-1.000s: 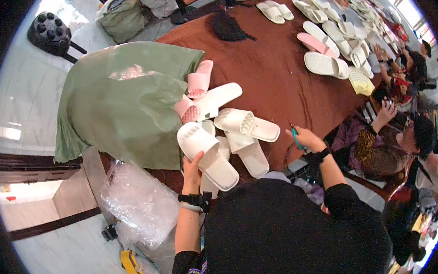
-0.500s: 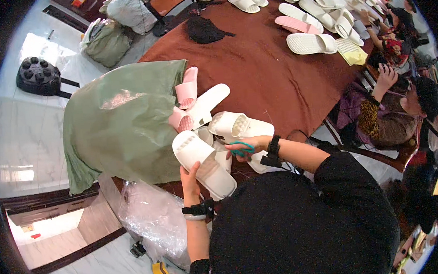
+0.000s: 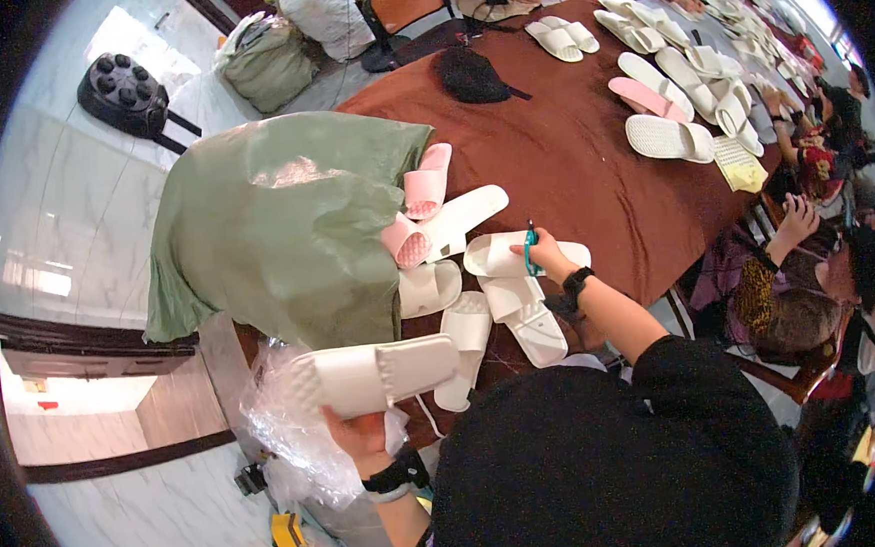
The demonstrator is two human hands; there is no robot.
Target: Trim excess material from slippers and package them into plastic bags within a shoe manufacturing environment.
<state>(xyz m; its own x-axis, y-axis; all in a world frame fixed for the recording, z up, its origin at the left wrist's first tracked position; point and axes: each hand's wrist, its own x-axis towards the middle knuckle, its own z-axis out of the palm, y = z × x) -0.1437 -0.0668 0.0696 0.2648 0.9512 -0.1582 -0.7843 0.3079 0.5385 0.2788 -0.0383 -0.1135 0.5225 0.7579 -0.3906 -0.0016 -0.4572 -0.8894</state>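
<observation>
The left hand grips a white slipper off the counter while the right hand pinches a small teal tool.

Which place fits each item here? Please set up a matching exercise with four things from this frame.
Things:
1. white slipper
2. teal tool
3. green sack
4. black cap

Places:
A. far part of the brown table
B. held in the left hand, off the table edge
C. in the right hand, over another slipper
D. lying at the table's left end, pink slippers at its mouth

Pairs: 1-B, 2-C, 3-D, 4-A
</observation>
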